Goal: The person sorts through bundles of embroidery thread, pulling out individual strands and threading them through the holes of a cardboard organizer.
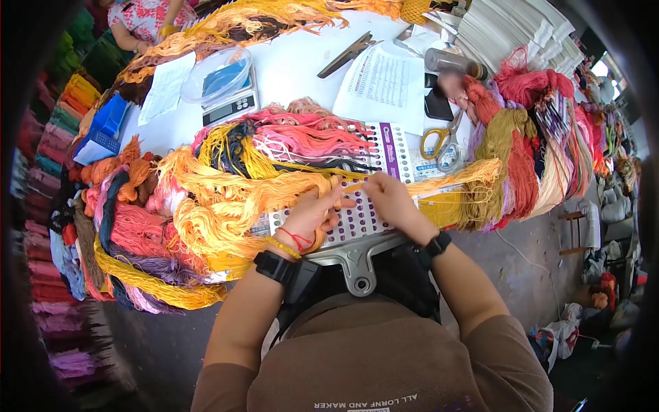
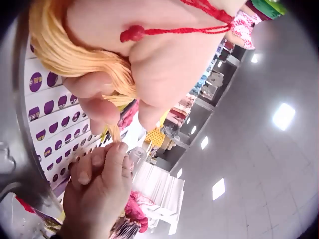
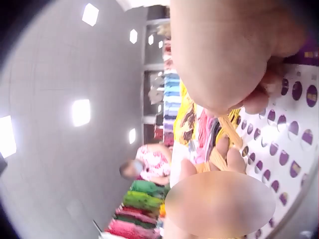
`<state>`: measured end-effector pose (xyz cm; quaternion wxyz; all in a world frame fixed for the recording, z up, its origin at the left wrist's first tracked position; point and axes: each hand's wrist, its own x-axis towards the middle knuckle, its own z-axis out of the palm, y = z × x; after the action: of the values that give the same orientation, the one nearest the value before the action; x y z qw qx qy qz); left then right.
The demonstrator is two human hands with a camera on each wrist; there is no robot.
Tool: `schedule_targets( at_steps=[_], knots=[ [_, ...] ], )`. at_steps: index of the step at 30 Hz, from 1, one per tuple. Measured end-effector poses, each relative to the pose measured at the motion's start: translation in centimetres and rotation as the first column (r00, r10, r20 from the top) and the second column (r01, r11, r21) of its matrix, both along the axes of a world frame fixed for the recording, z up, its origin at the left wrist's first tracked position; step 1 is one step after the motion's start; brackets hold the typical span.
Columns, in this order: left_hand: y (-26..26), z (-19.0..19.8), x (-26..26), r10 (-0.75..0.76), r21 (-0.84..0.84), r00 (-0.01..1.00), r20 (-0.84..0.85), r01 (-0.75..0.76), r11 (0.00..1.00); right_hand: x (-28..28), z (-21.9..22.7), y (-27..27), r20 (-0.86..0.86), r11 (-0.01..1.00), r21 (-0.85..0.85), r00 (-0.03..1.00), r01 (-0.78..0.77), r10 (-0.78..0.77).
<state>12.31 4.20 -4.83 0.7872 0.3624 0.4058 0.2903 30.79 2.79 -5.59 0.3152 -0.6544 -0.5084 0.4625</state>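
A light-orange thread skein (image 1: pixel 226 199) spreads left of the hands in the head view and passes through the left hand (image 1: pixel 312 214). In the left wrist view the orange strands (image 2: pixel 94 62) run across the palm and between the curled fingers of the left hand (image 2: pixel 159 64). The right hand (image 1: pixel 392 199) pinches the strands just right of the left hand; its fingertips close on them in the left wrist view. A short twisted length (image 3: pixel 230 132) stretches between both hands in the right wrist view. Beneath lies a white card with purple-marked holes (image 1: pixel 343 230).
Scissors (image 1: pixel 439 145), a phone (image 1: pixel 437 104) and a printed sheet (image 1: pixel 384 82) lie at the back right. A scale (image 1: pixel 233 103) and a blue box (image 1: pixel 103 130) stand at the back left. Colourful skeins (image 1: pixel 522 151) heap on both sides. Another person (image 1: pixel 147 24) is across the table.
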Motion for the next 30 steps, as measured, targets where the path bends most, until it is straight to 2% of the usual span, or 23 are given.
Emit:
schedule_targets(
  at_steps=[2, 3, 5, 6, 7, 8, 10, 11, 12, 13, 14, 15, 16, 17, 18, 19, 20, 22, 24, 25, 27, 29, 30],
  knots=[
    [0.3, -1.2, 0.1, -0.009, 0.007, 0.998, -0.065, 0.010, 1.000, -1.3, 1.2, -1.8, 0.282, 0.901, 0.194, 0.901, -0.389, 0.328],
    [0.4, -1.8, 0.1, 0.019, 0.038, 0.985, -0.172, -0.013, 0.999, -1.9, 1.6, -2.1, 0.296, 0.820, 0.248, 0.846, -0.516, 0.443],
    [0.4, -1.4, 0.3, 0.047, 0.073, 0.960, -0.276, -0.028, 0.997, -1.7, 2.3, -1.7, 0.371, 0.835, 0.296, 0.861, -0.464, 0.347],
    [0.4, -1.0, 0.0, 0.019, 0.053, 0.984, -0.179, -0.010, 0.999, -1.7, 2.5, -1.2, 0.439, 0.840, 0.348, 0.864, -0.417, 0.247],
    [0.4, -0.7, -0.2, -0.007, 0.035, 0.997, -0.081, 0.010, 0.999, -1.8, 2.3, -0.4, 0.396, 0.823, 0.472, 0.910, -0.317, 0.123],
    [0.4, -0.6, -0.3, -0.007, 0.038, 0.997, -0.082, 0.010, 0.999, -1.9, 1.8, -0.1, 0.395, 0.822, 0.474, 0.910, -0.316, 0.122],
    [0.7, -0.6, -0.3, -0.005, -0.005, 1.000, 0.008, 0.005, 1.000, -1.9, 0.9, 0.5, 0.528, 0.810, 0.360, 0.817, -0.464, 0.233],
    [0.7, -0.7, -0.5, -0.006, -0.002, 1.000, 0.009, 0.006, 1.000, -2.0, 0.4, 0.5, 0.529, 0.752, 0.376, 0.792, -0.541, 0.305],
    [0.6, -0.8, -0.9, 0.005, -0.061, 0.990, 0.141, 0.004, 0.998, -1.9, -0.3, 0.9, 0.530, 0.751, 0.376, 0.791, -0.542, 0.306],
    [0.4, -0.9, -1.3, 0.025, -0.120, 0.962, 0.270, 0.008, 0.993, -1.7, -0.5, 1.3, 0.407, 0.827, 0.334, 0.861, -0.452, 0.306],
    [0.1, -1.0, -1.8, 0.029, -0.121, 0.962, 0.271, 0.004, 0.993, -1.4, -0.6, 1.8, 0.279, 0.891, 0.273, 0.916, -0.363, 0.287],
    [-0.2, -1.1, -2.3, 0.029, -0.073, 0.973, 0.229, -0.012, 0.997, -0.8, -0.6, 2.3, 0.117, 0.955, 0.156, 0.965, -0.252, 0.235],
    [-0.4, -1.0, -2.6, 0.028, -0.024, 0.982, 0.186, -0.024, 0.999, -0.7, -0.6, 2.4, 0.118, 0.956, 0.156, 0.965, -0.250, 0.234],
    [-0.8, -0.8, -2.6, 0.033, 0.052, 0.997, 0.063, -0.037, 0.998, -0.8, -0.7, 2.4, 0.212, 0.942, 0.205, 0.952, -0.265, 0.221],
    [-0.8, -0.8, -2.6, 0.031, 0.049, 0.998, 0.063, -0.034, 0.998, -0.8, -0.8, 2.3, 0.305, 0.925, 0.252, 0.931, -0.284, 0.203],
    [-0.7, -0.4, -2.4, 0.109, 0.225, 0.988, -0.110, -0.082, 0.971, -1.3, -0.9, 2.1, 0.447, 0.881, 0.319, 0.875, -0.350, 0.186],
    [-0.6, 0.1, -2.4, 0.215, 0.402, 0.941, -0.261, -0.097, 0.910, -1.7, -0.8, 2.1, 0.448, 0.880, 0.320, 0.874, -0.352, 0.187],
    [-0.8, 1.2, -2.8, 0.253, 0.375, 0.953, -0.169, -0.175, 0.910, -2.3, -0.3, 2.1, 0.561, 0.884, 0.244, 0.802, -0.398, 0.206],
    [-1.2, 1.8, -3.8, 0.241, 0.194, 0.958, 0.158, -0.269, 0.943, -2.3, -0.3, 2.1, 0.563, 0.886, 0.235, 0.799, -0.401, 0.212],
    [-1.3, 2.2, -4.9, 0.256, 0.167, 0.952, 0.170, -0.284, 0.944, -2.2, -0.2, 2.2, 0.567, 0.888, 0.226, 0.796, -0.399, 0.214],
    [-0.6, 0.9, -8.8, 0.364, 0.081, 0.841, 0.400, -0.428, 0.900, -1.9, -0.4, 2.1, 0.557, 0.888, 0.240, 0.805, -0.393, 0.205],
    [-0.4, 2.2, -12.9, 0.529, 0.009, 0.679, 0.509, -0.619, 0.785, -1.8, -0.7, 2.0, 0.544, 0.887, 0.255, 0.815, -0.386, 0.198],
    [-0.1, 2.1, -15.0, 0.647, -0.109, 0.575, 0.501, -0.699, 0.706, -1.8, -1.1, 2.1, 0.537, 0.877, 0.288, 0.823, -0.384, 0.184]
  ],
)
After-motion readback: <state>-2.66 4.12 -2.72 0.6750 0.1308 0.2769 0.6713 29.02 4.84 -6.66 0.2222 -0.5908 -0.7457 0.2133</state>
